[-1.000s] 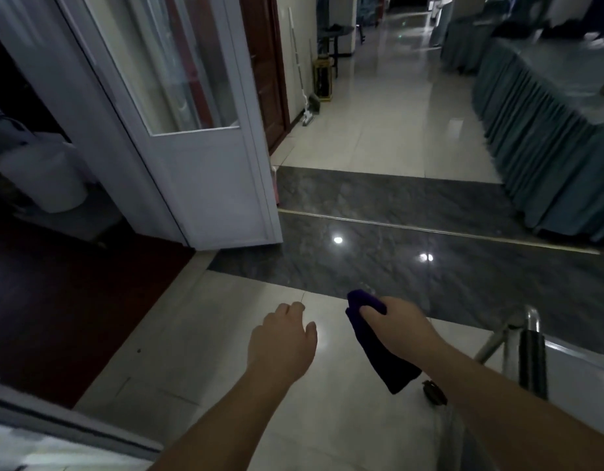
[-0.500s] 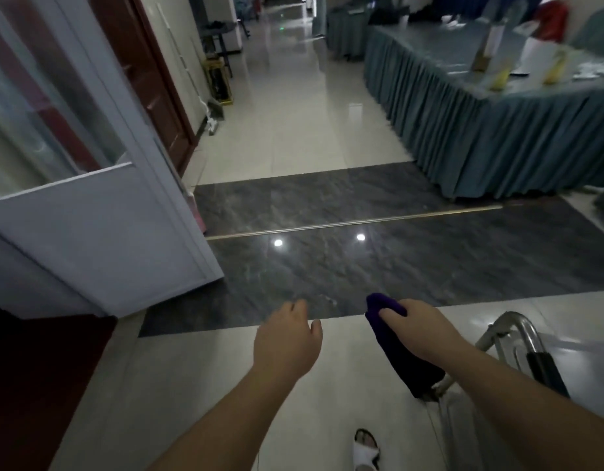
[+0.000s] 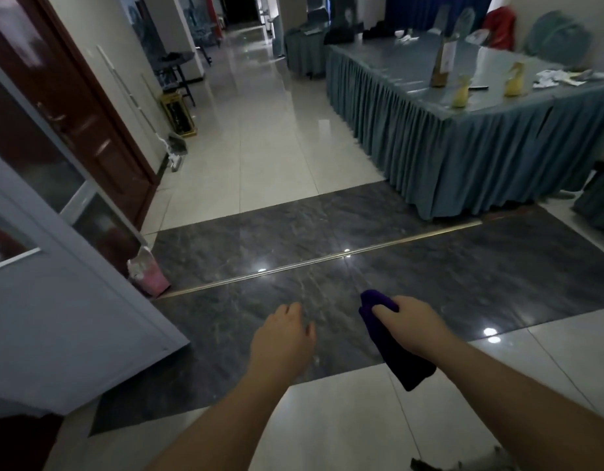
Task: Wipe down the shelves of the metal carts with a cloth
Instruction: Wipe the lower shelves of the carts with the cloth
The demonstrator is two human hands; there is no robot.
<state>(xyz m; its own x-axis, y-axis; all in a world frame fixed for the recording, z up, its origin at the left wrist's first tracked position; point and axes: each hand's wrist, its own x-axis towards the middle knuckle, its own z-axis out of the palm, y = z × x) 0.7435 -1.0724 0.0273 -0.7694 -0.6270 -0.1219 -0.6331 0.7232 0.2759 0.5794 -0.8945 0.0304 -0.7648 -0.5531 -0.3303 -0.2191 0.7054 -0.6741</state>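
- Your right hand (image 3: 411, 326) has its grip curled round the top of the purple cloth (image 3: 397, 348); the rest hangs free below your fist, bunched for carrying, not wiping.
- Your left hand (image 3: 283, 338) holds nothing, fingers relaxed and loosely spread, free to steady a cart.
- No metal cart in view, so no shelf is within reach.
- You're over the dark marble floor strip (image 3: 328, 239); draped bench (image 3: 463, 137) stands well apart, ahead on the right.

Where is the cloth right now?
In the head view, the purple cloth is gripped in the right hand, right of centre, hanging over the dark floor strip, beside the empty left hand.
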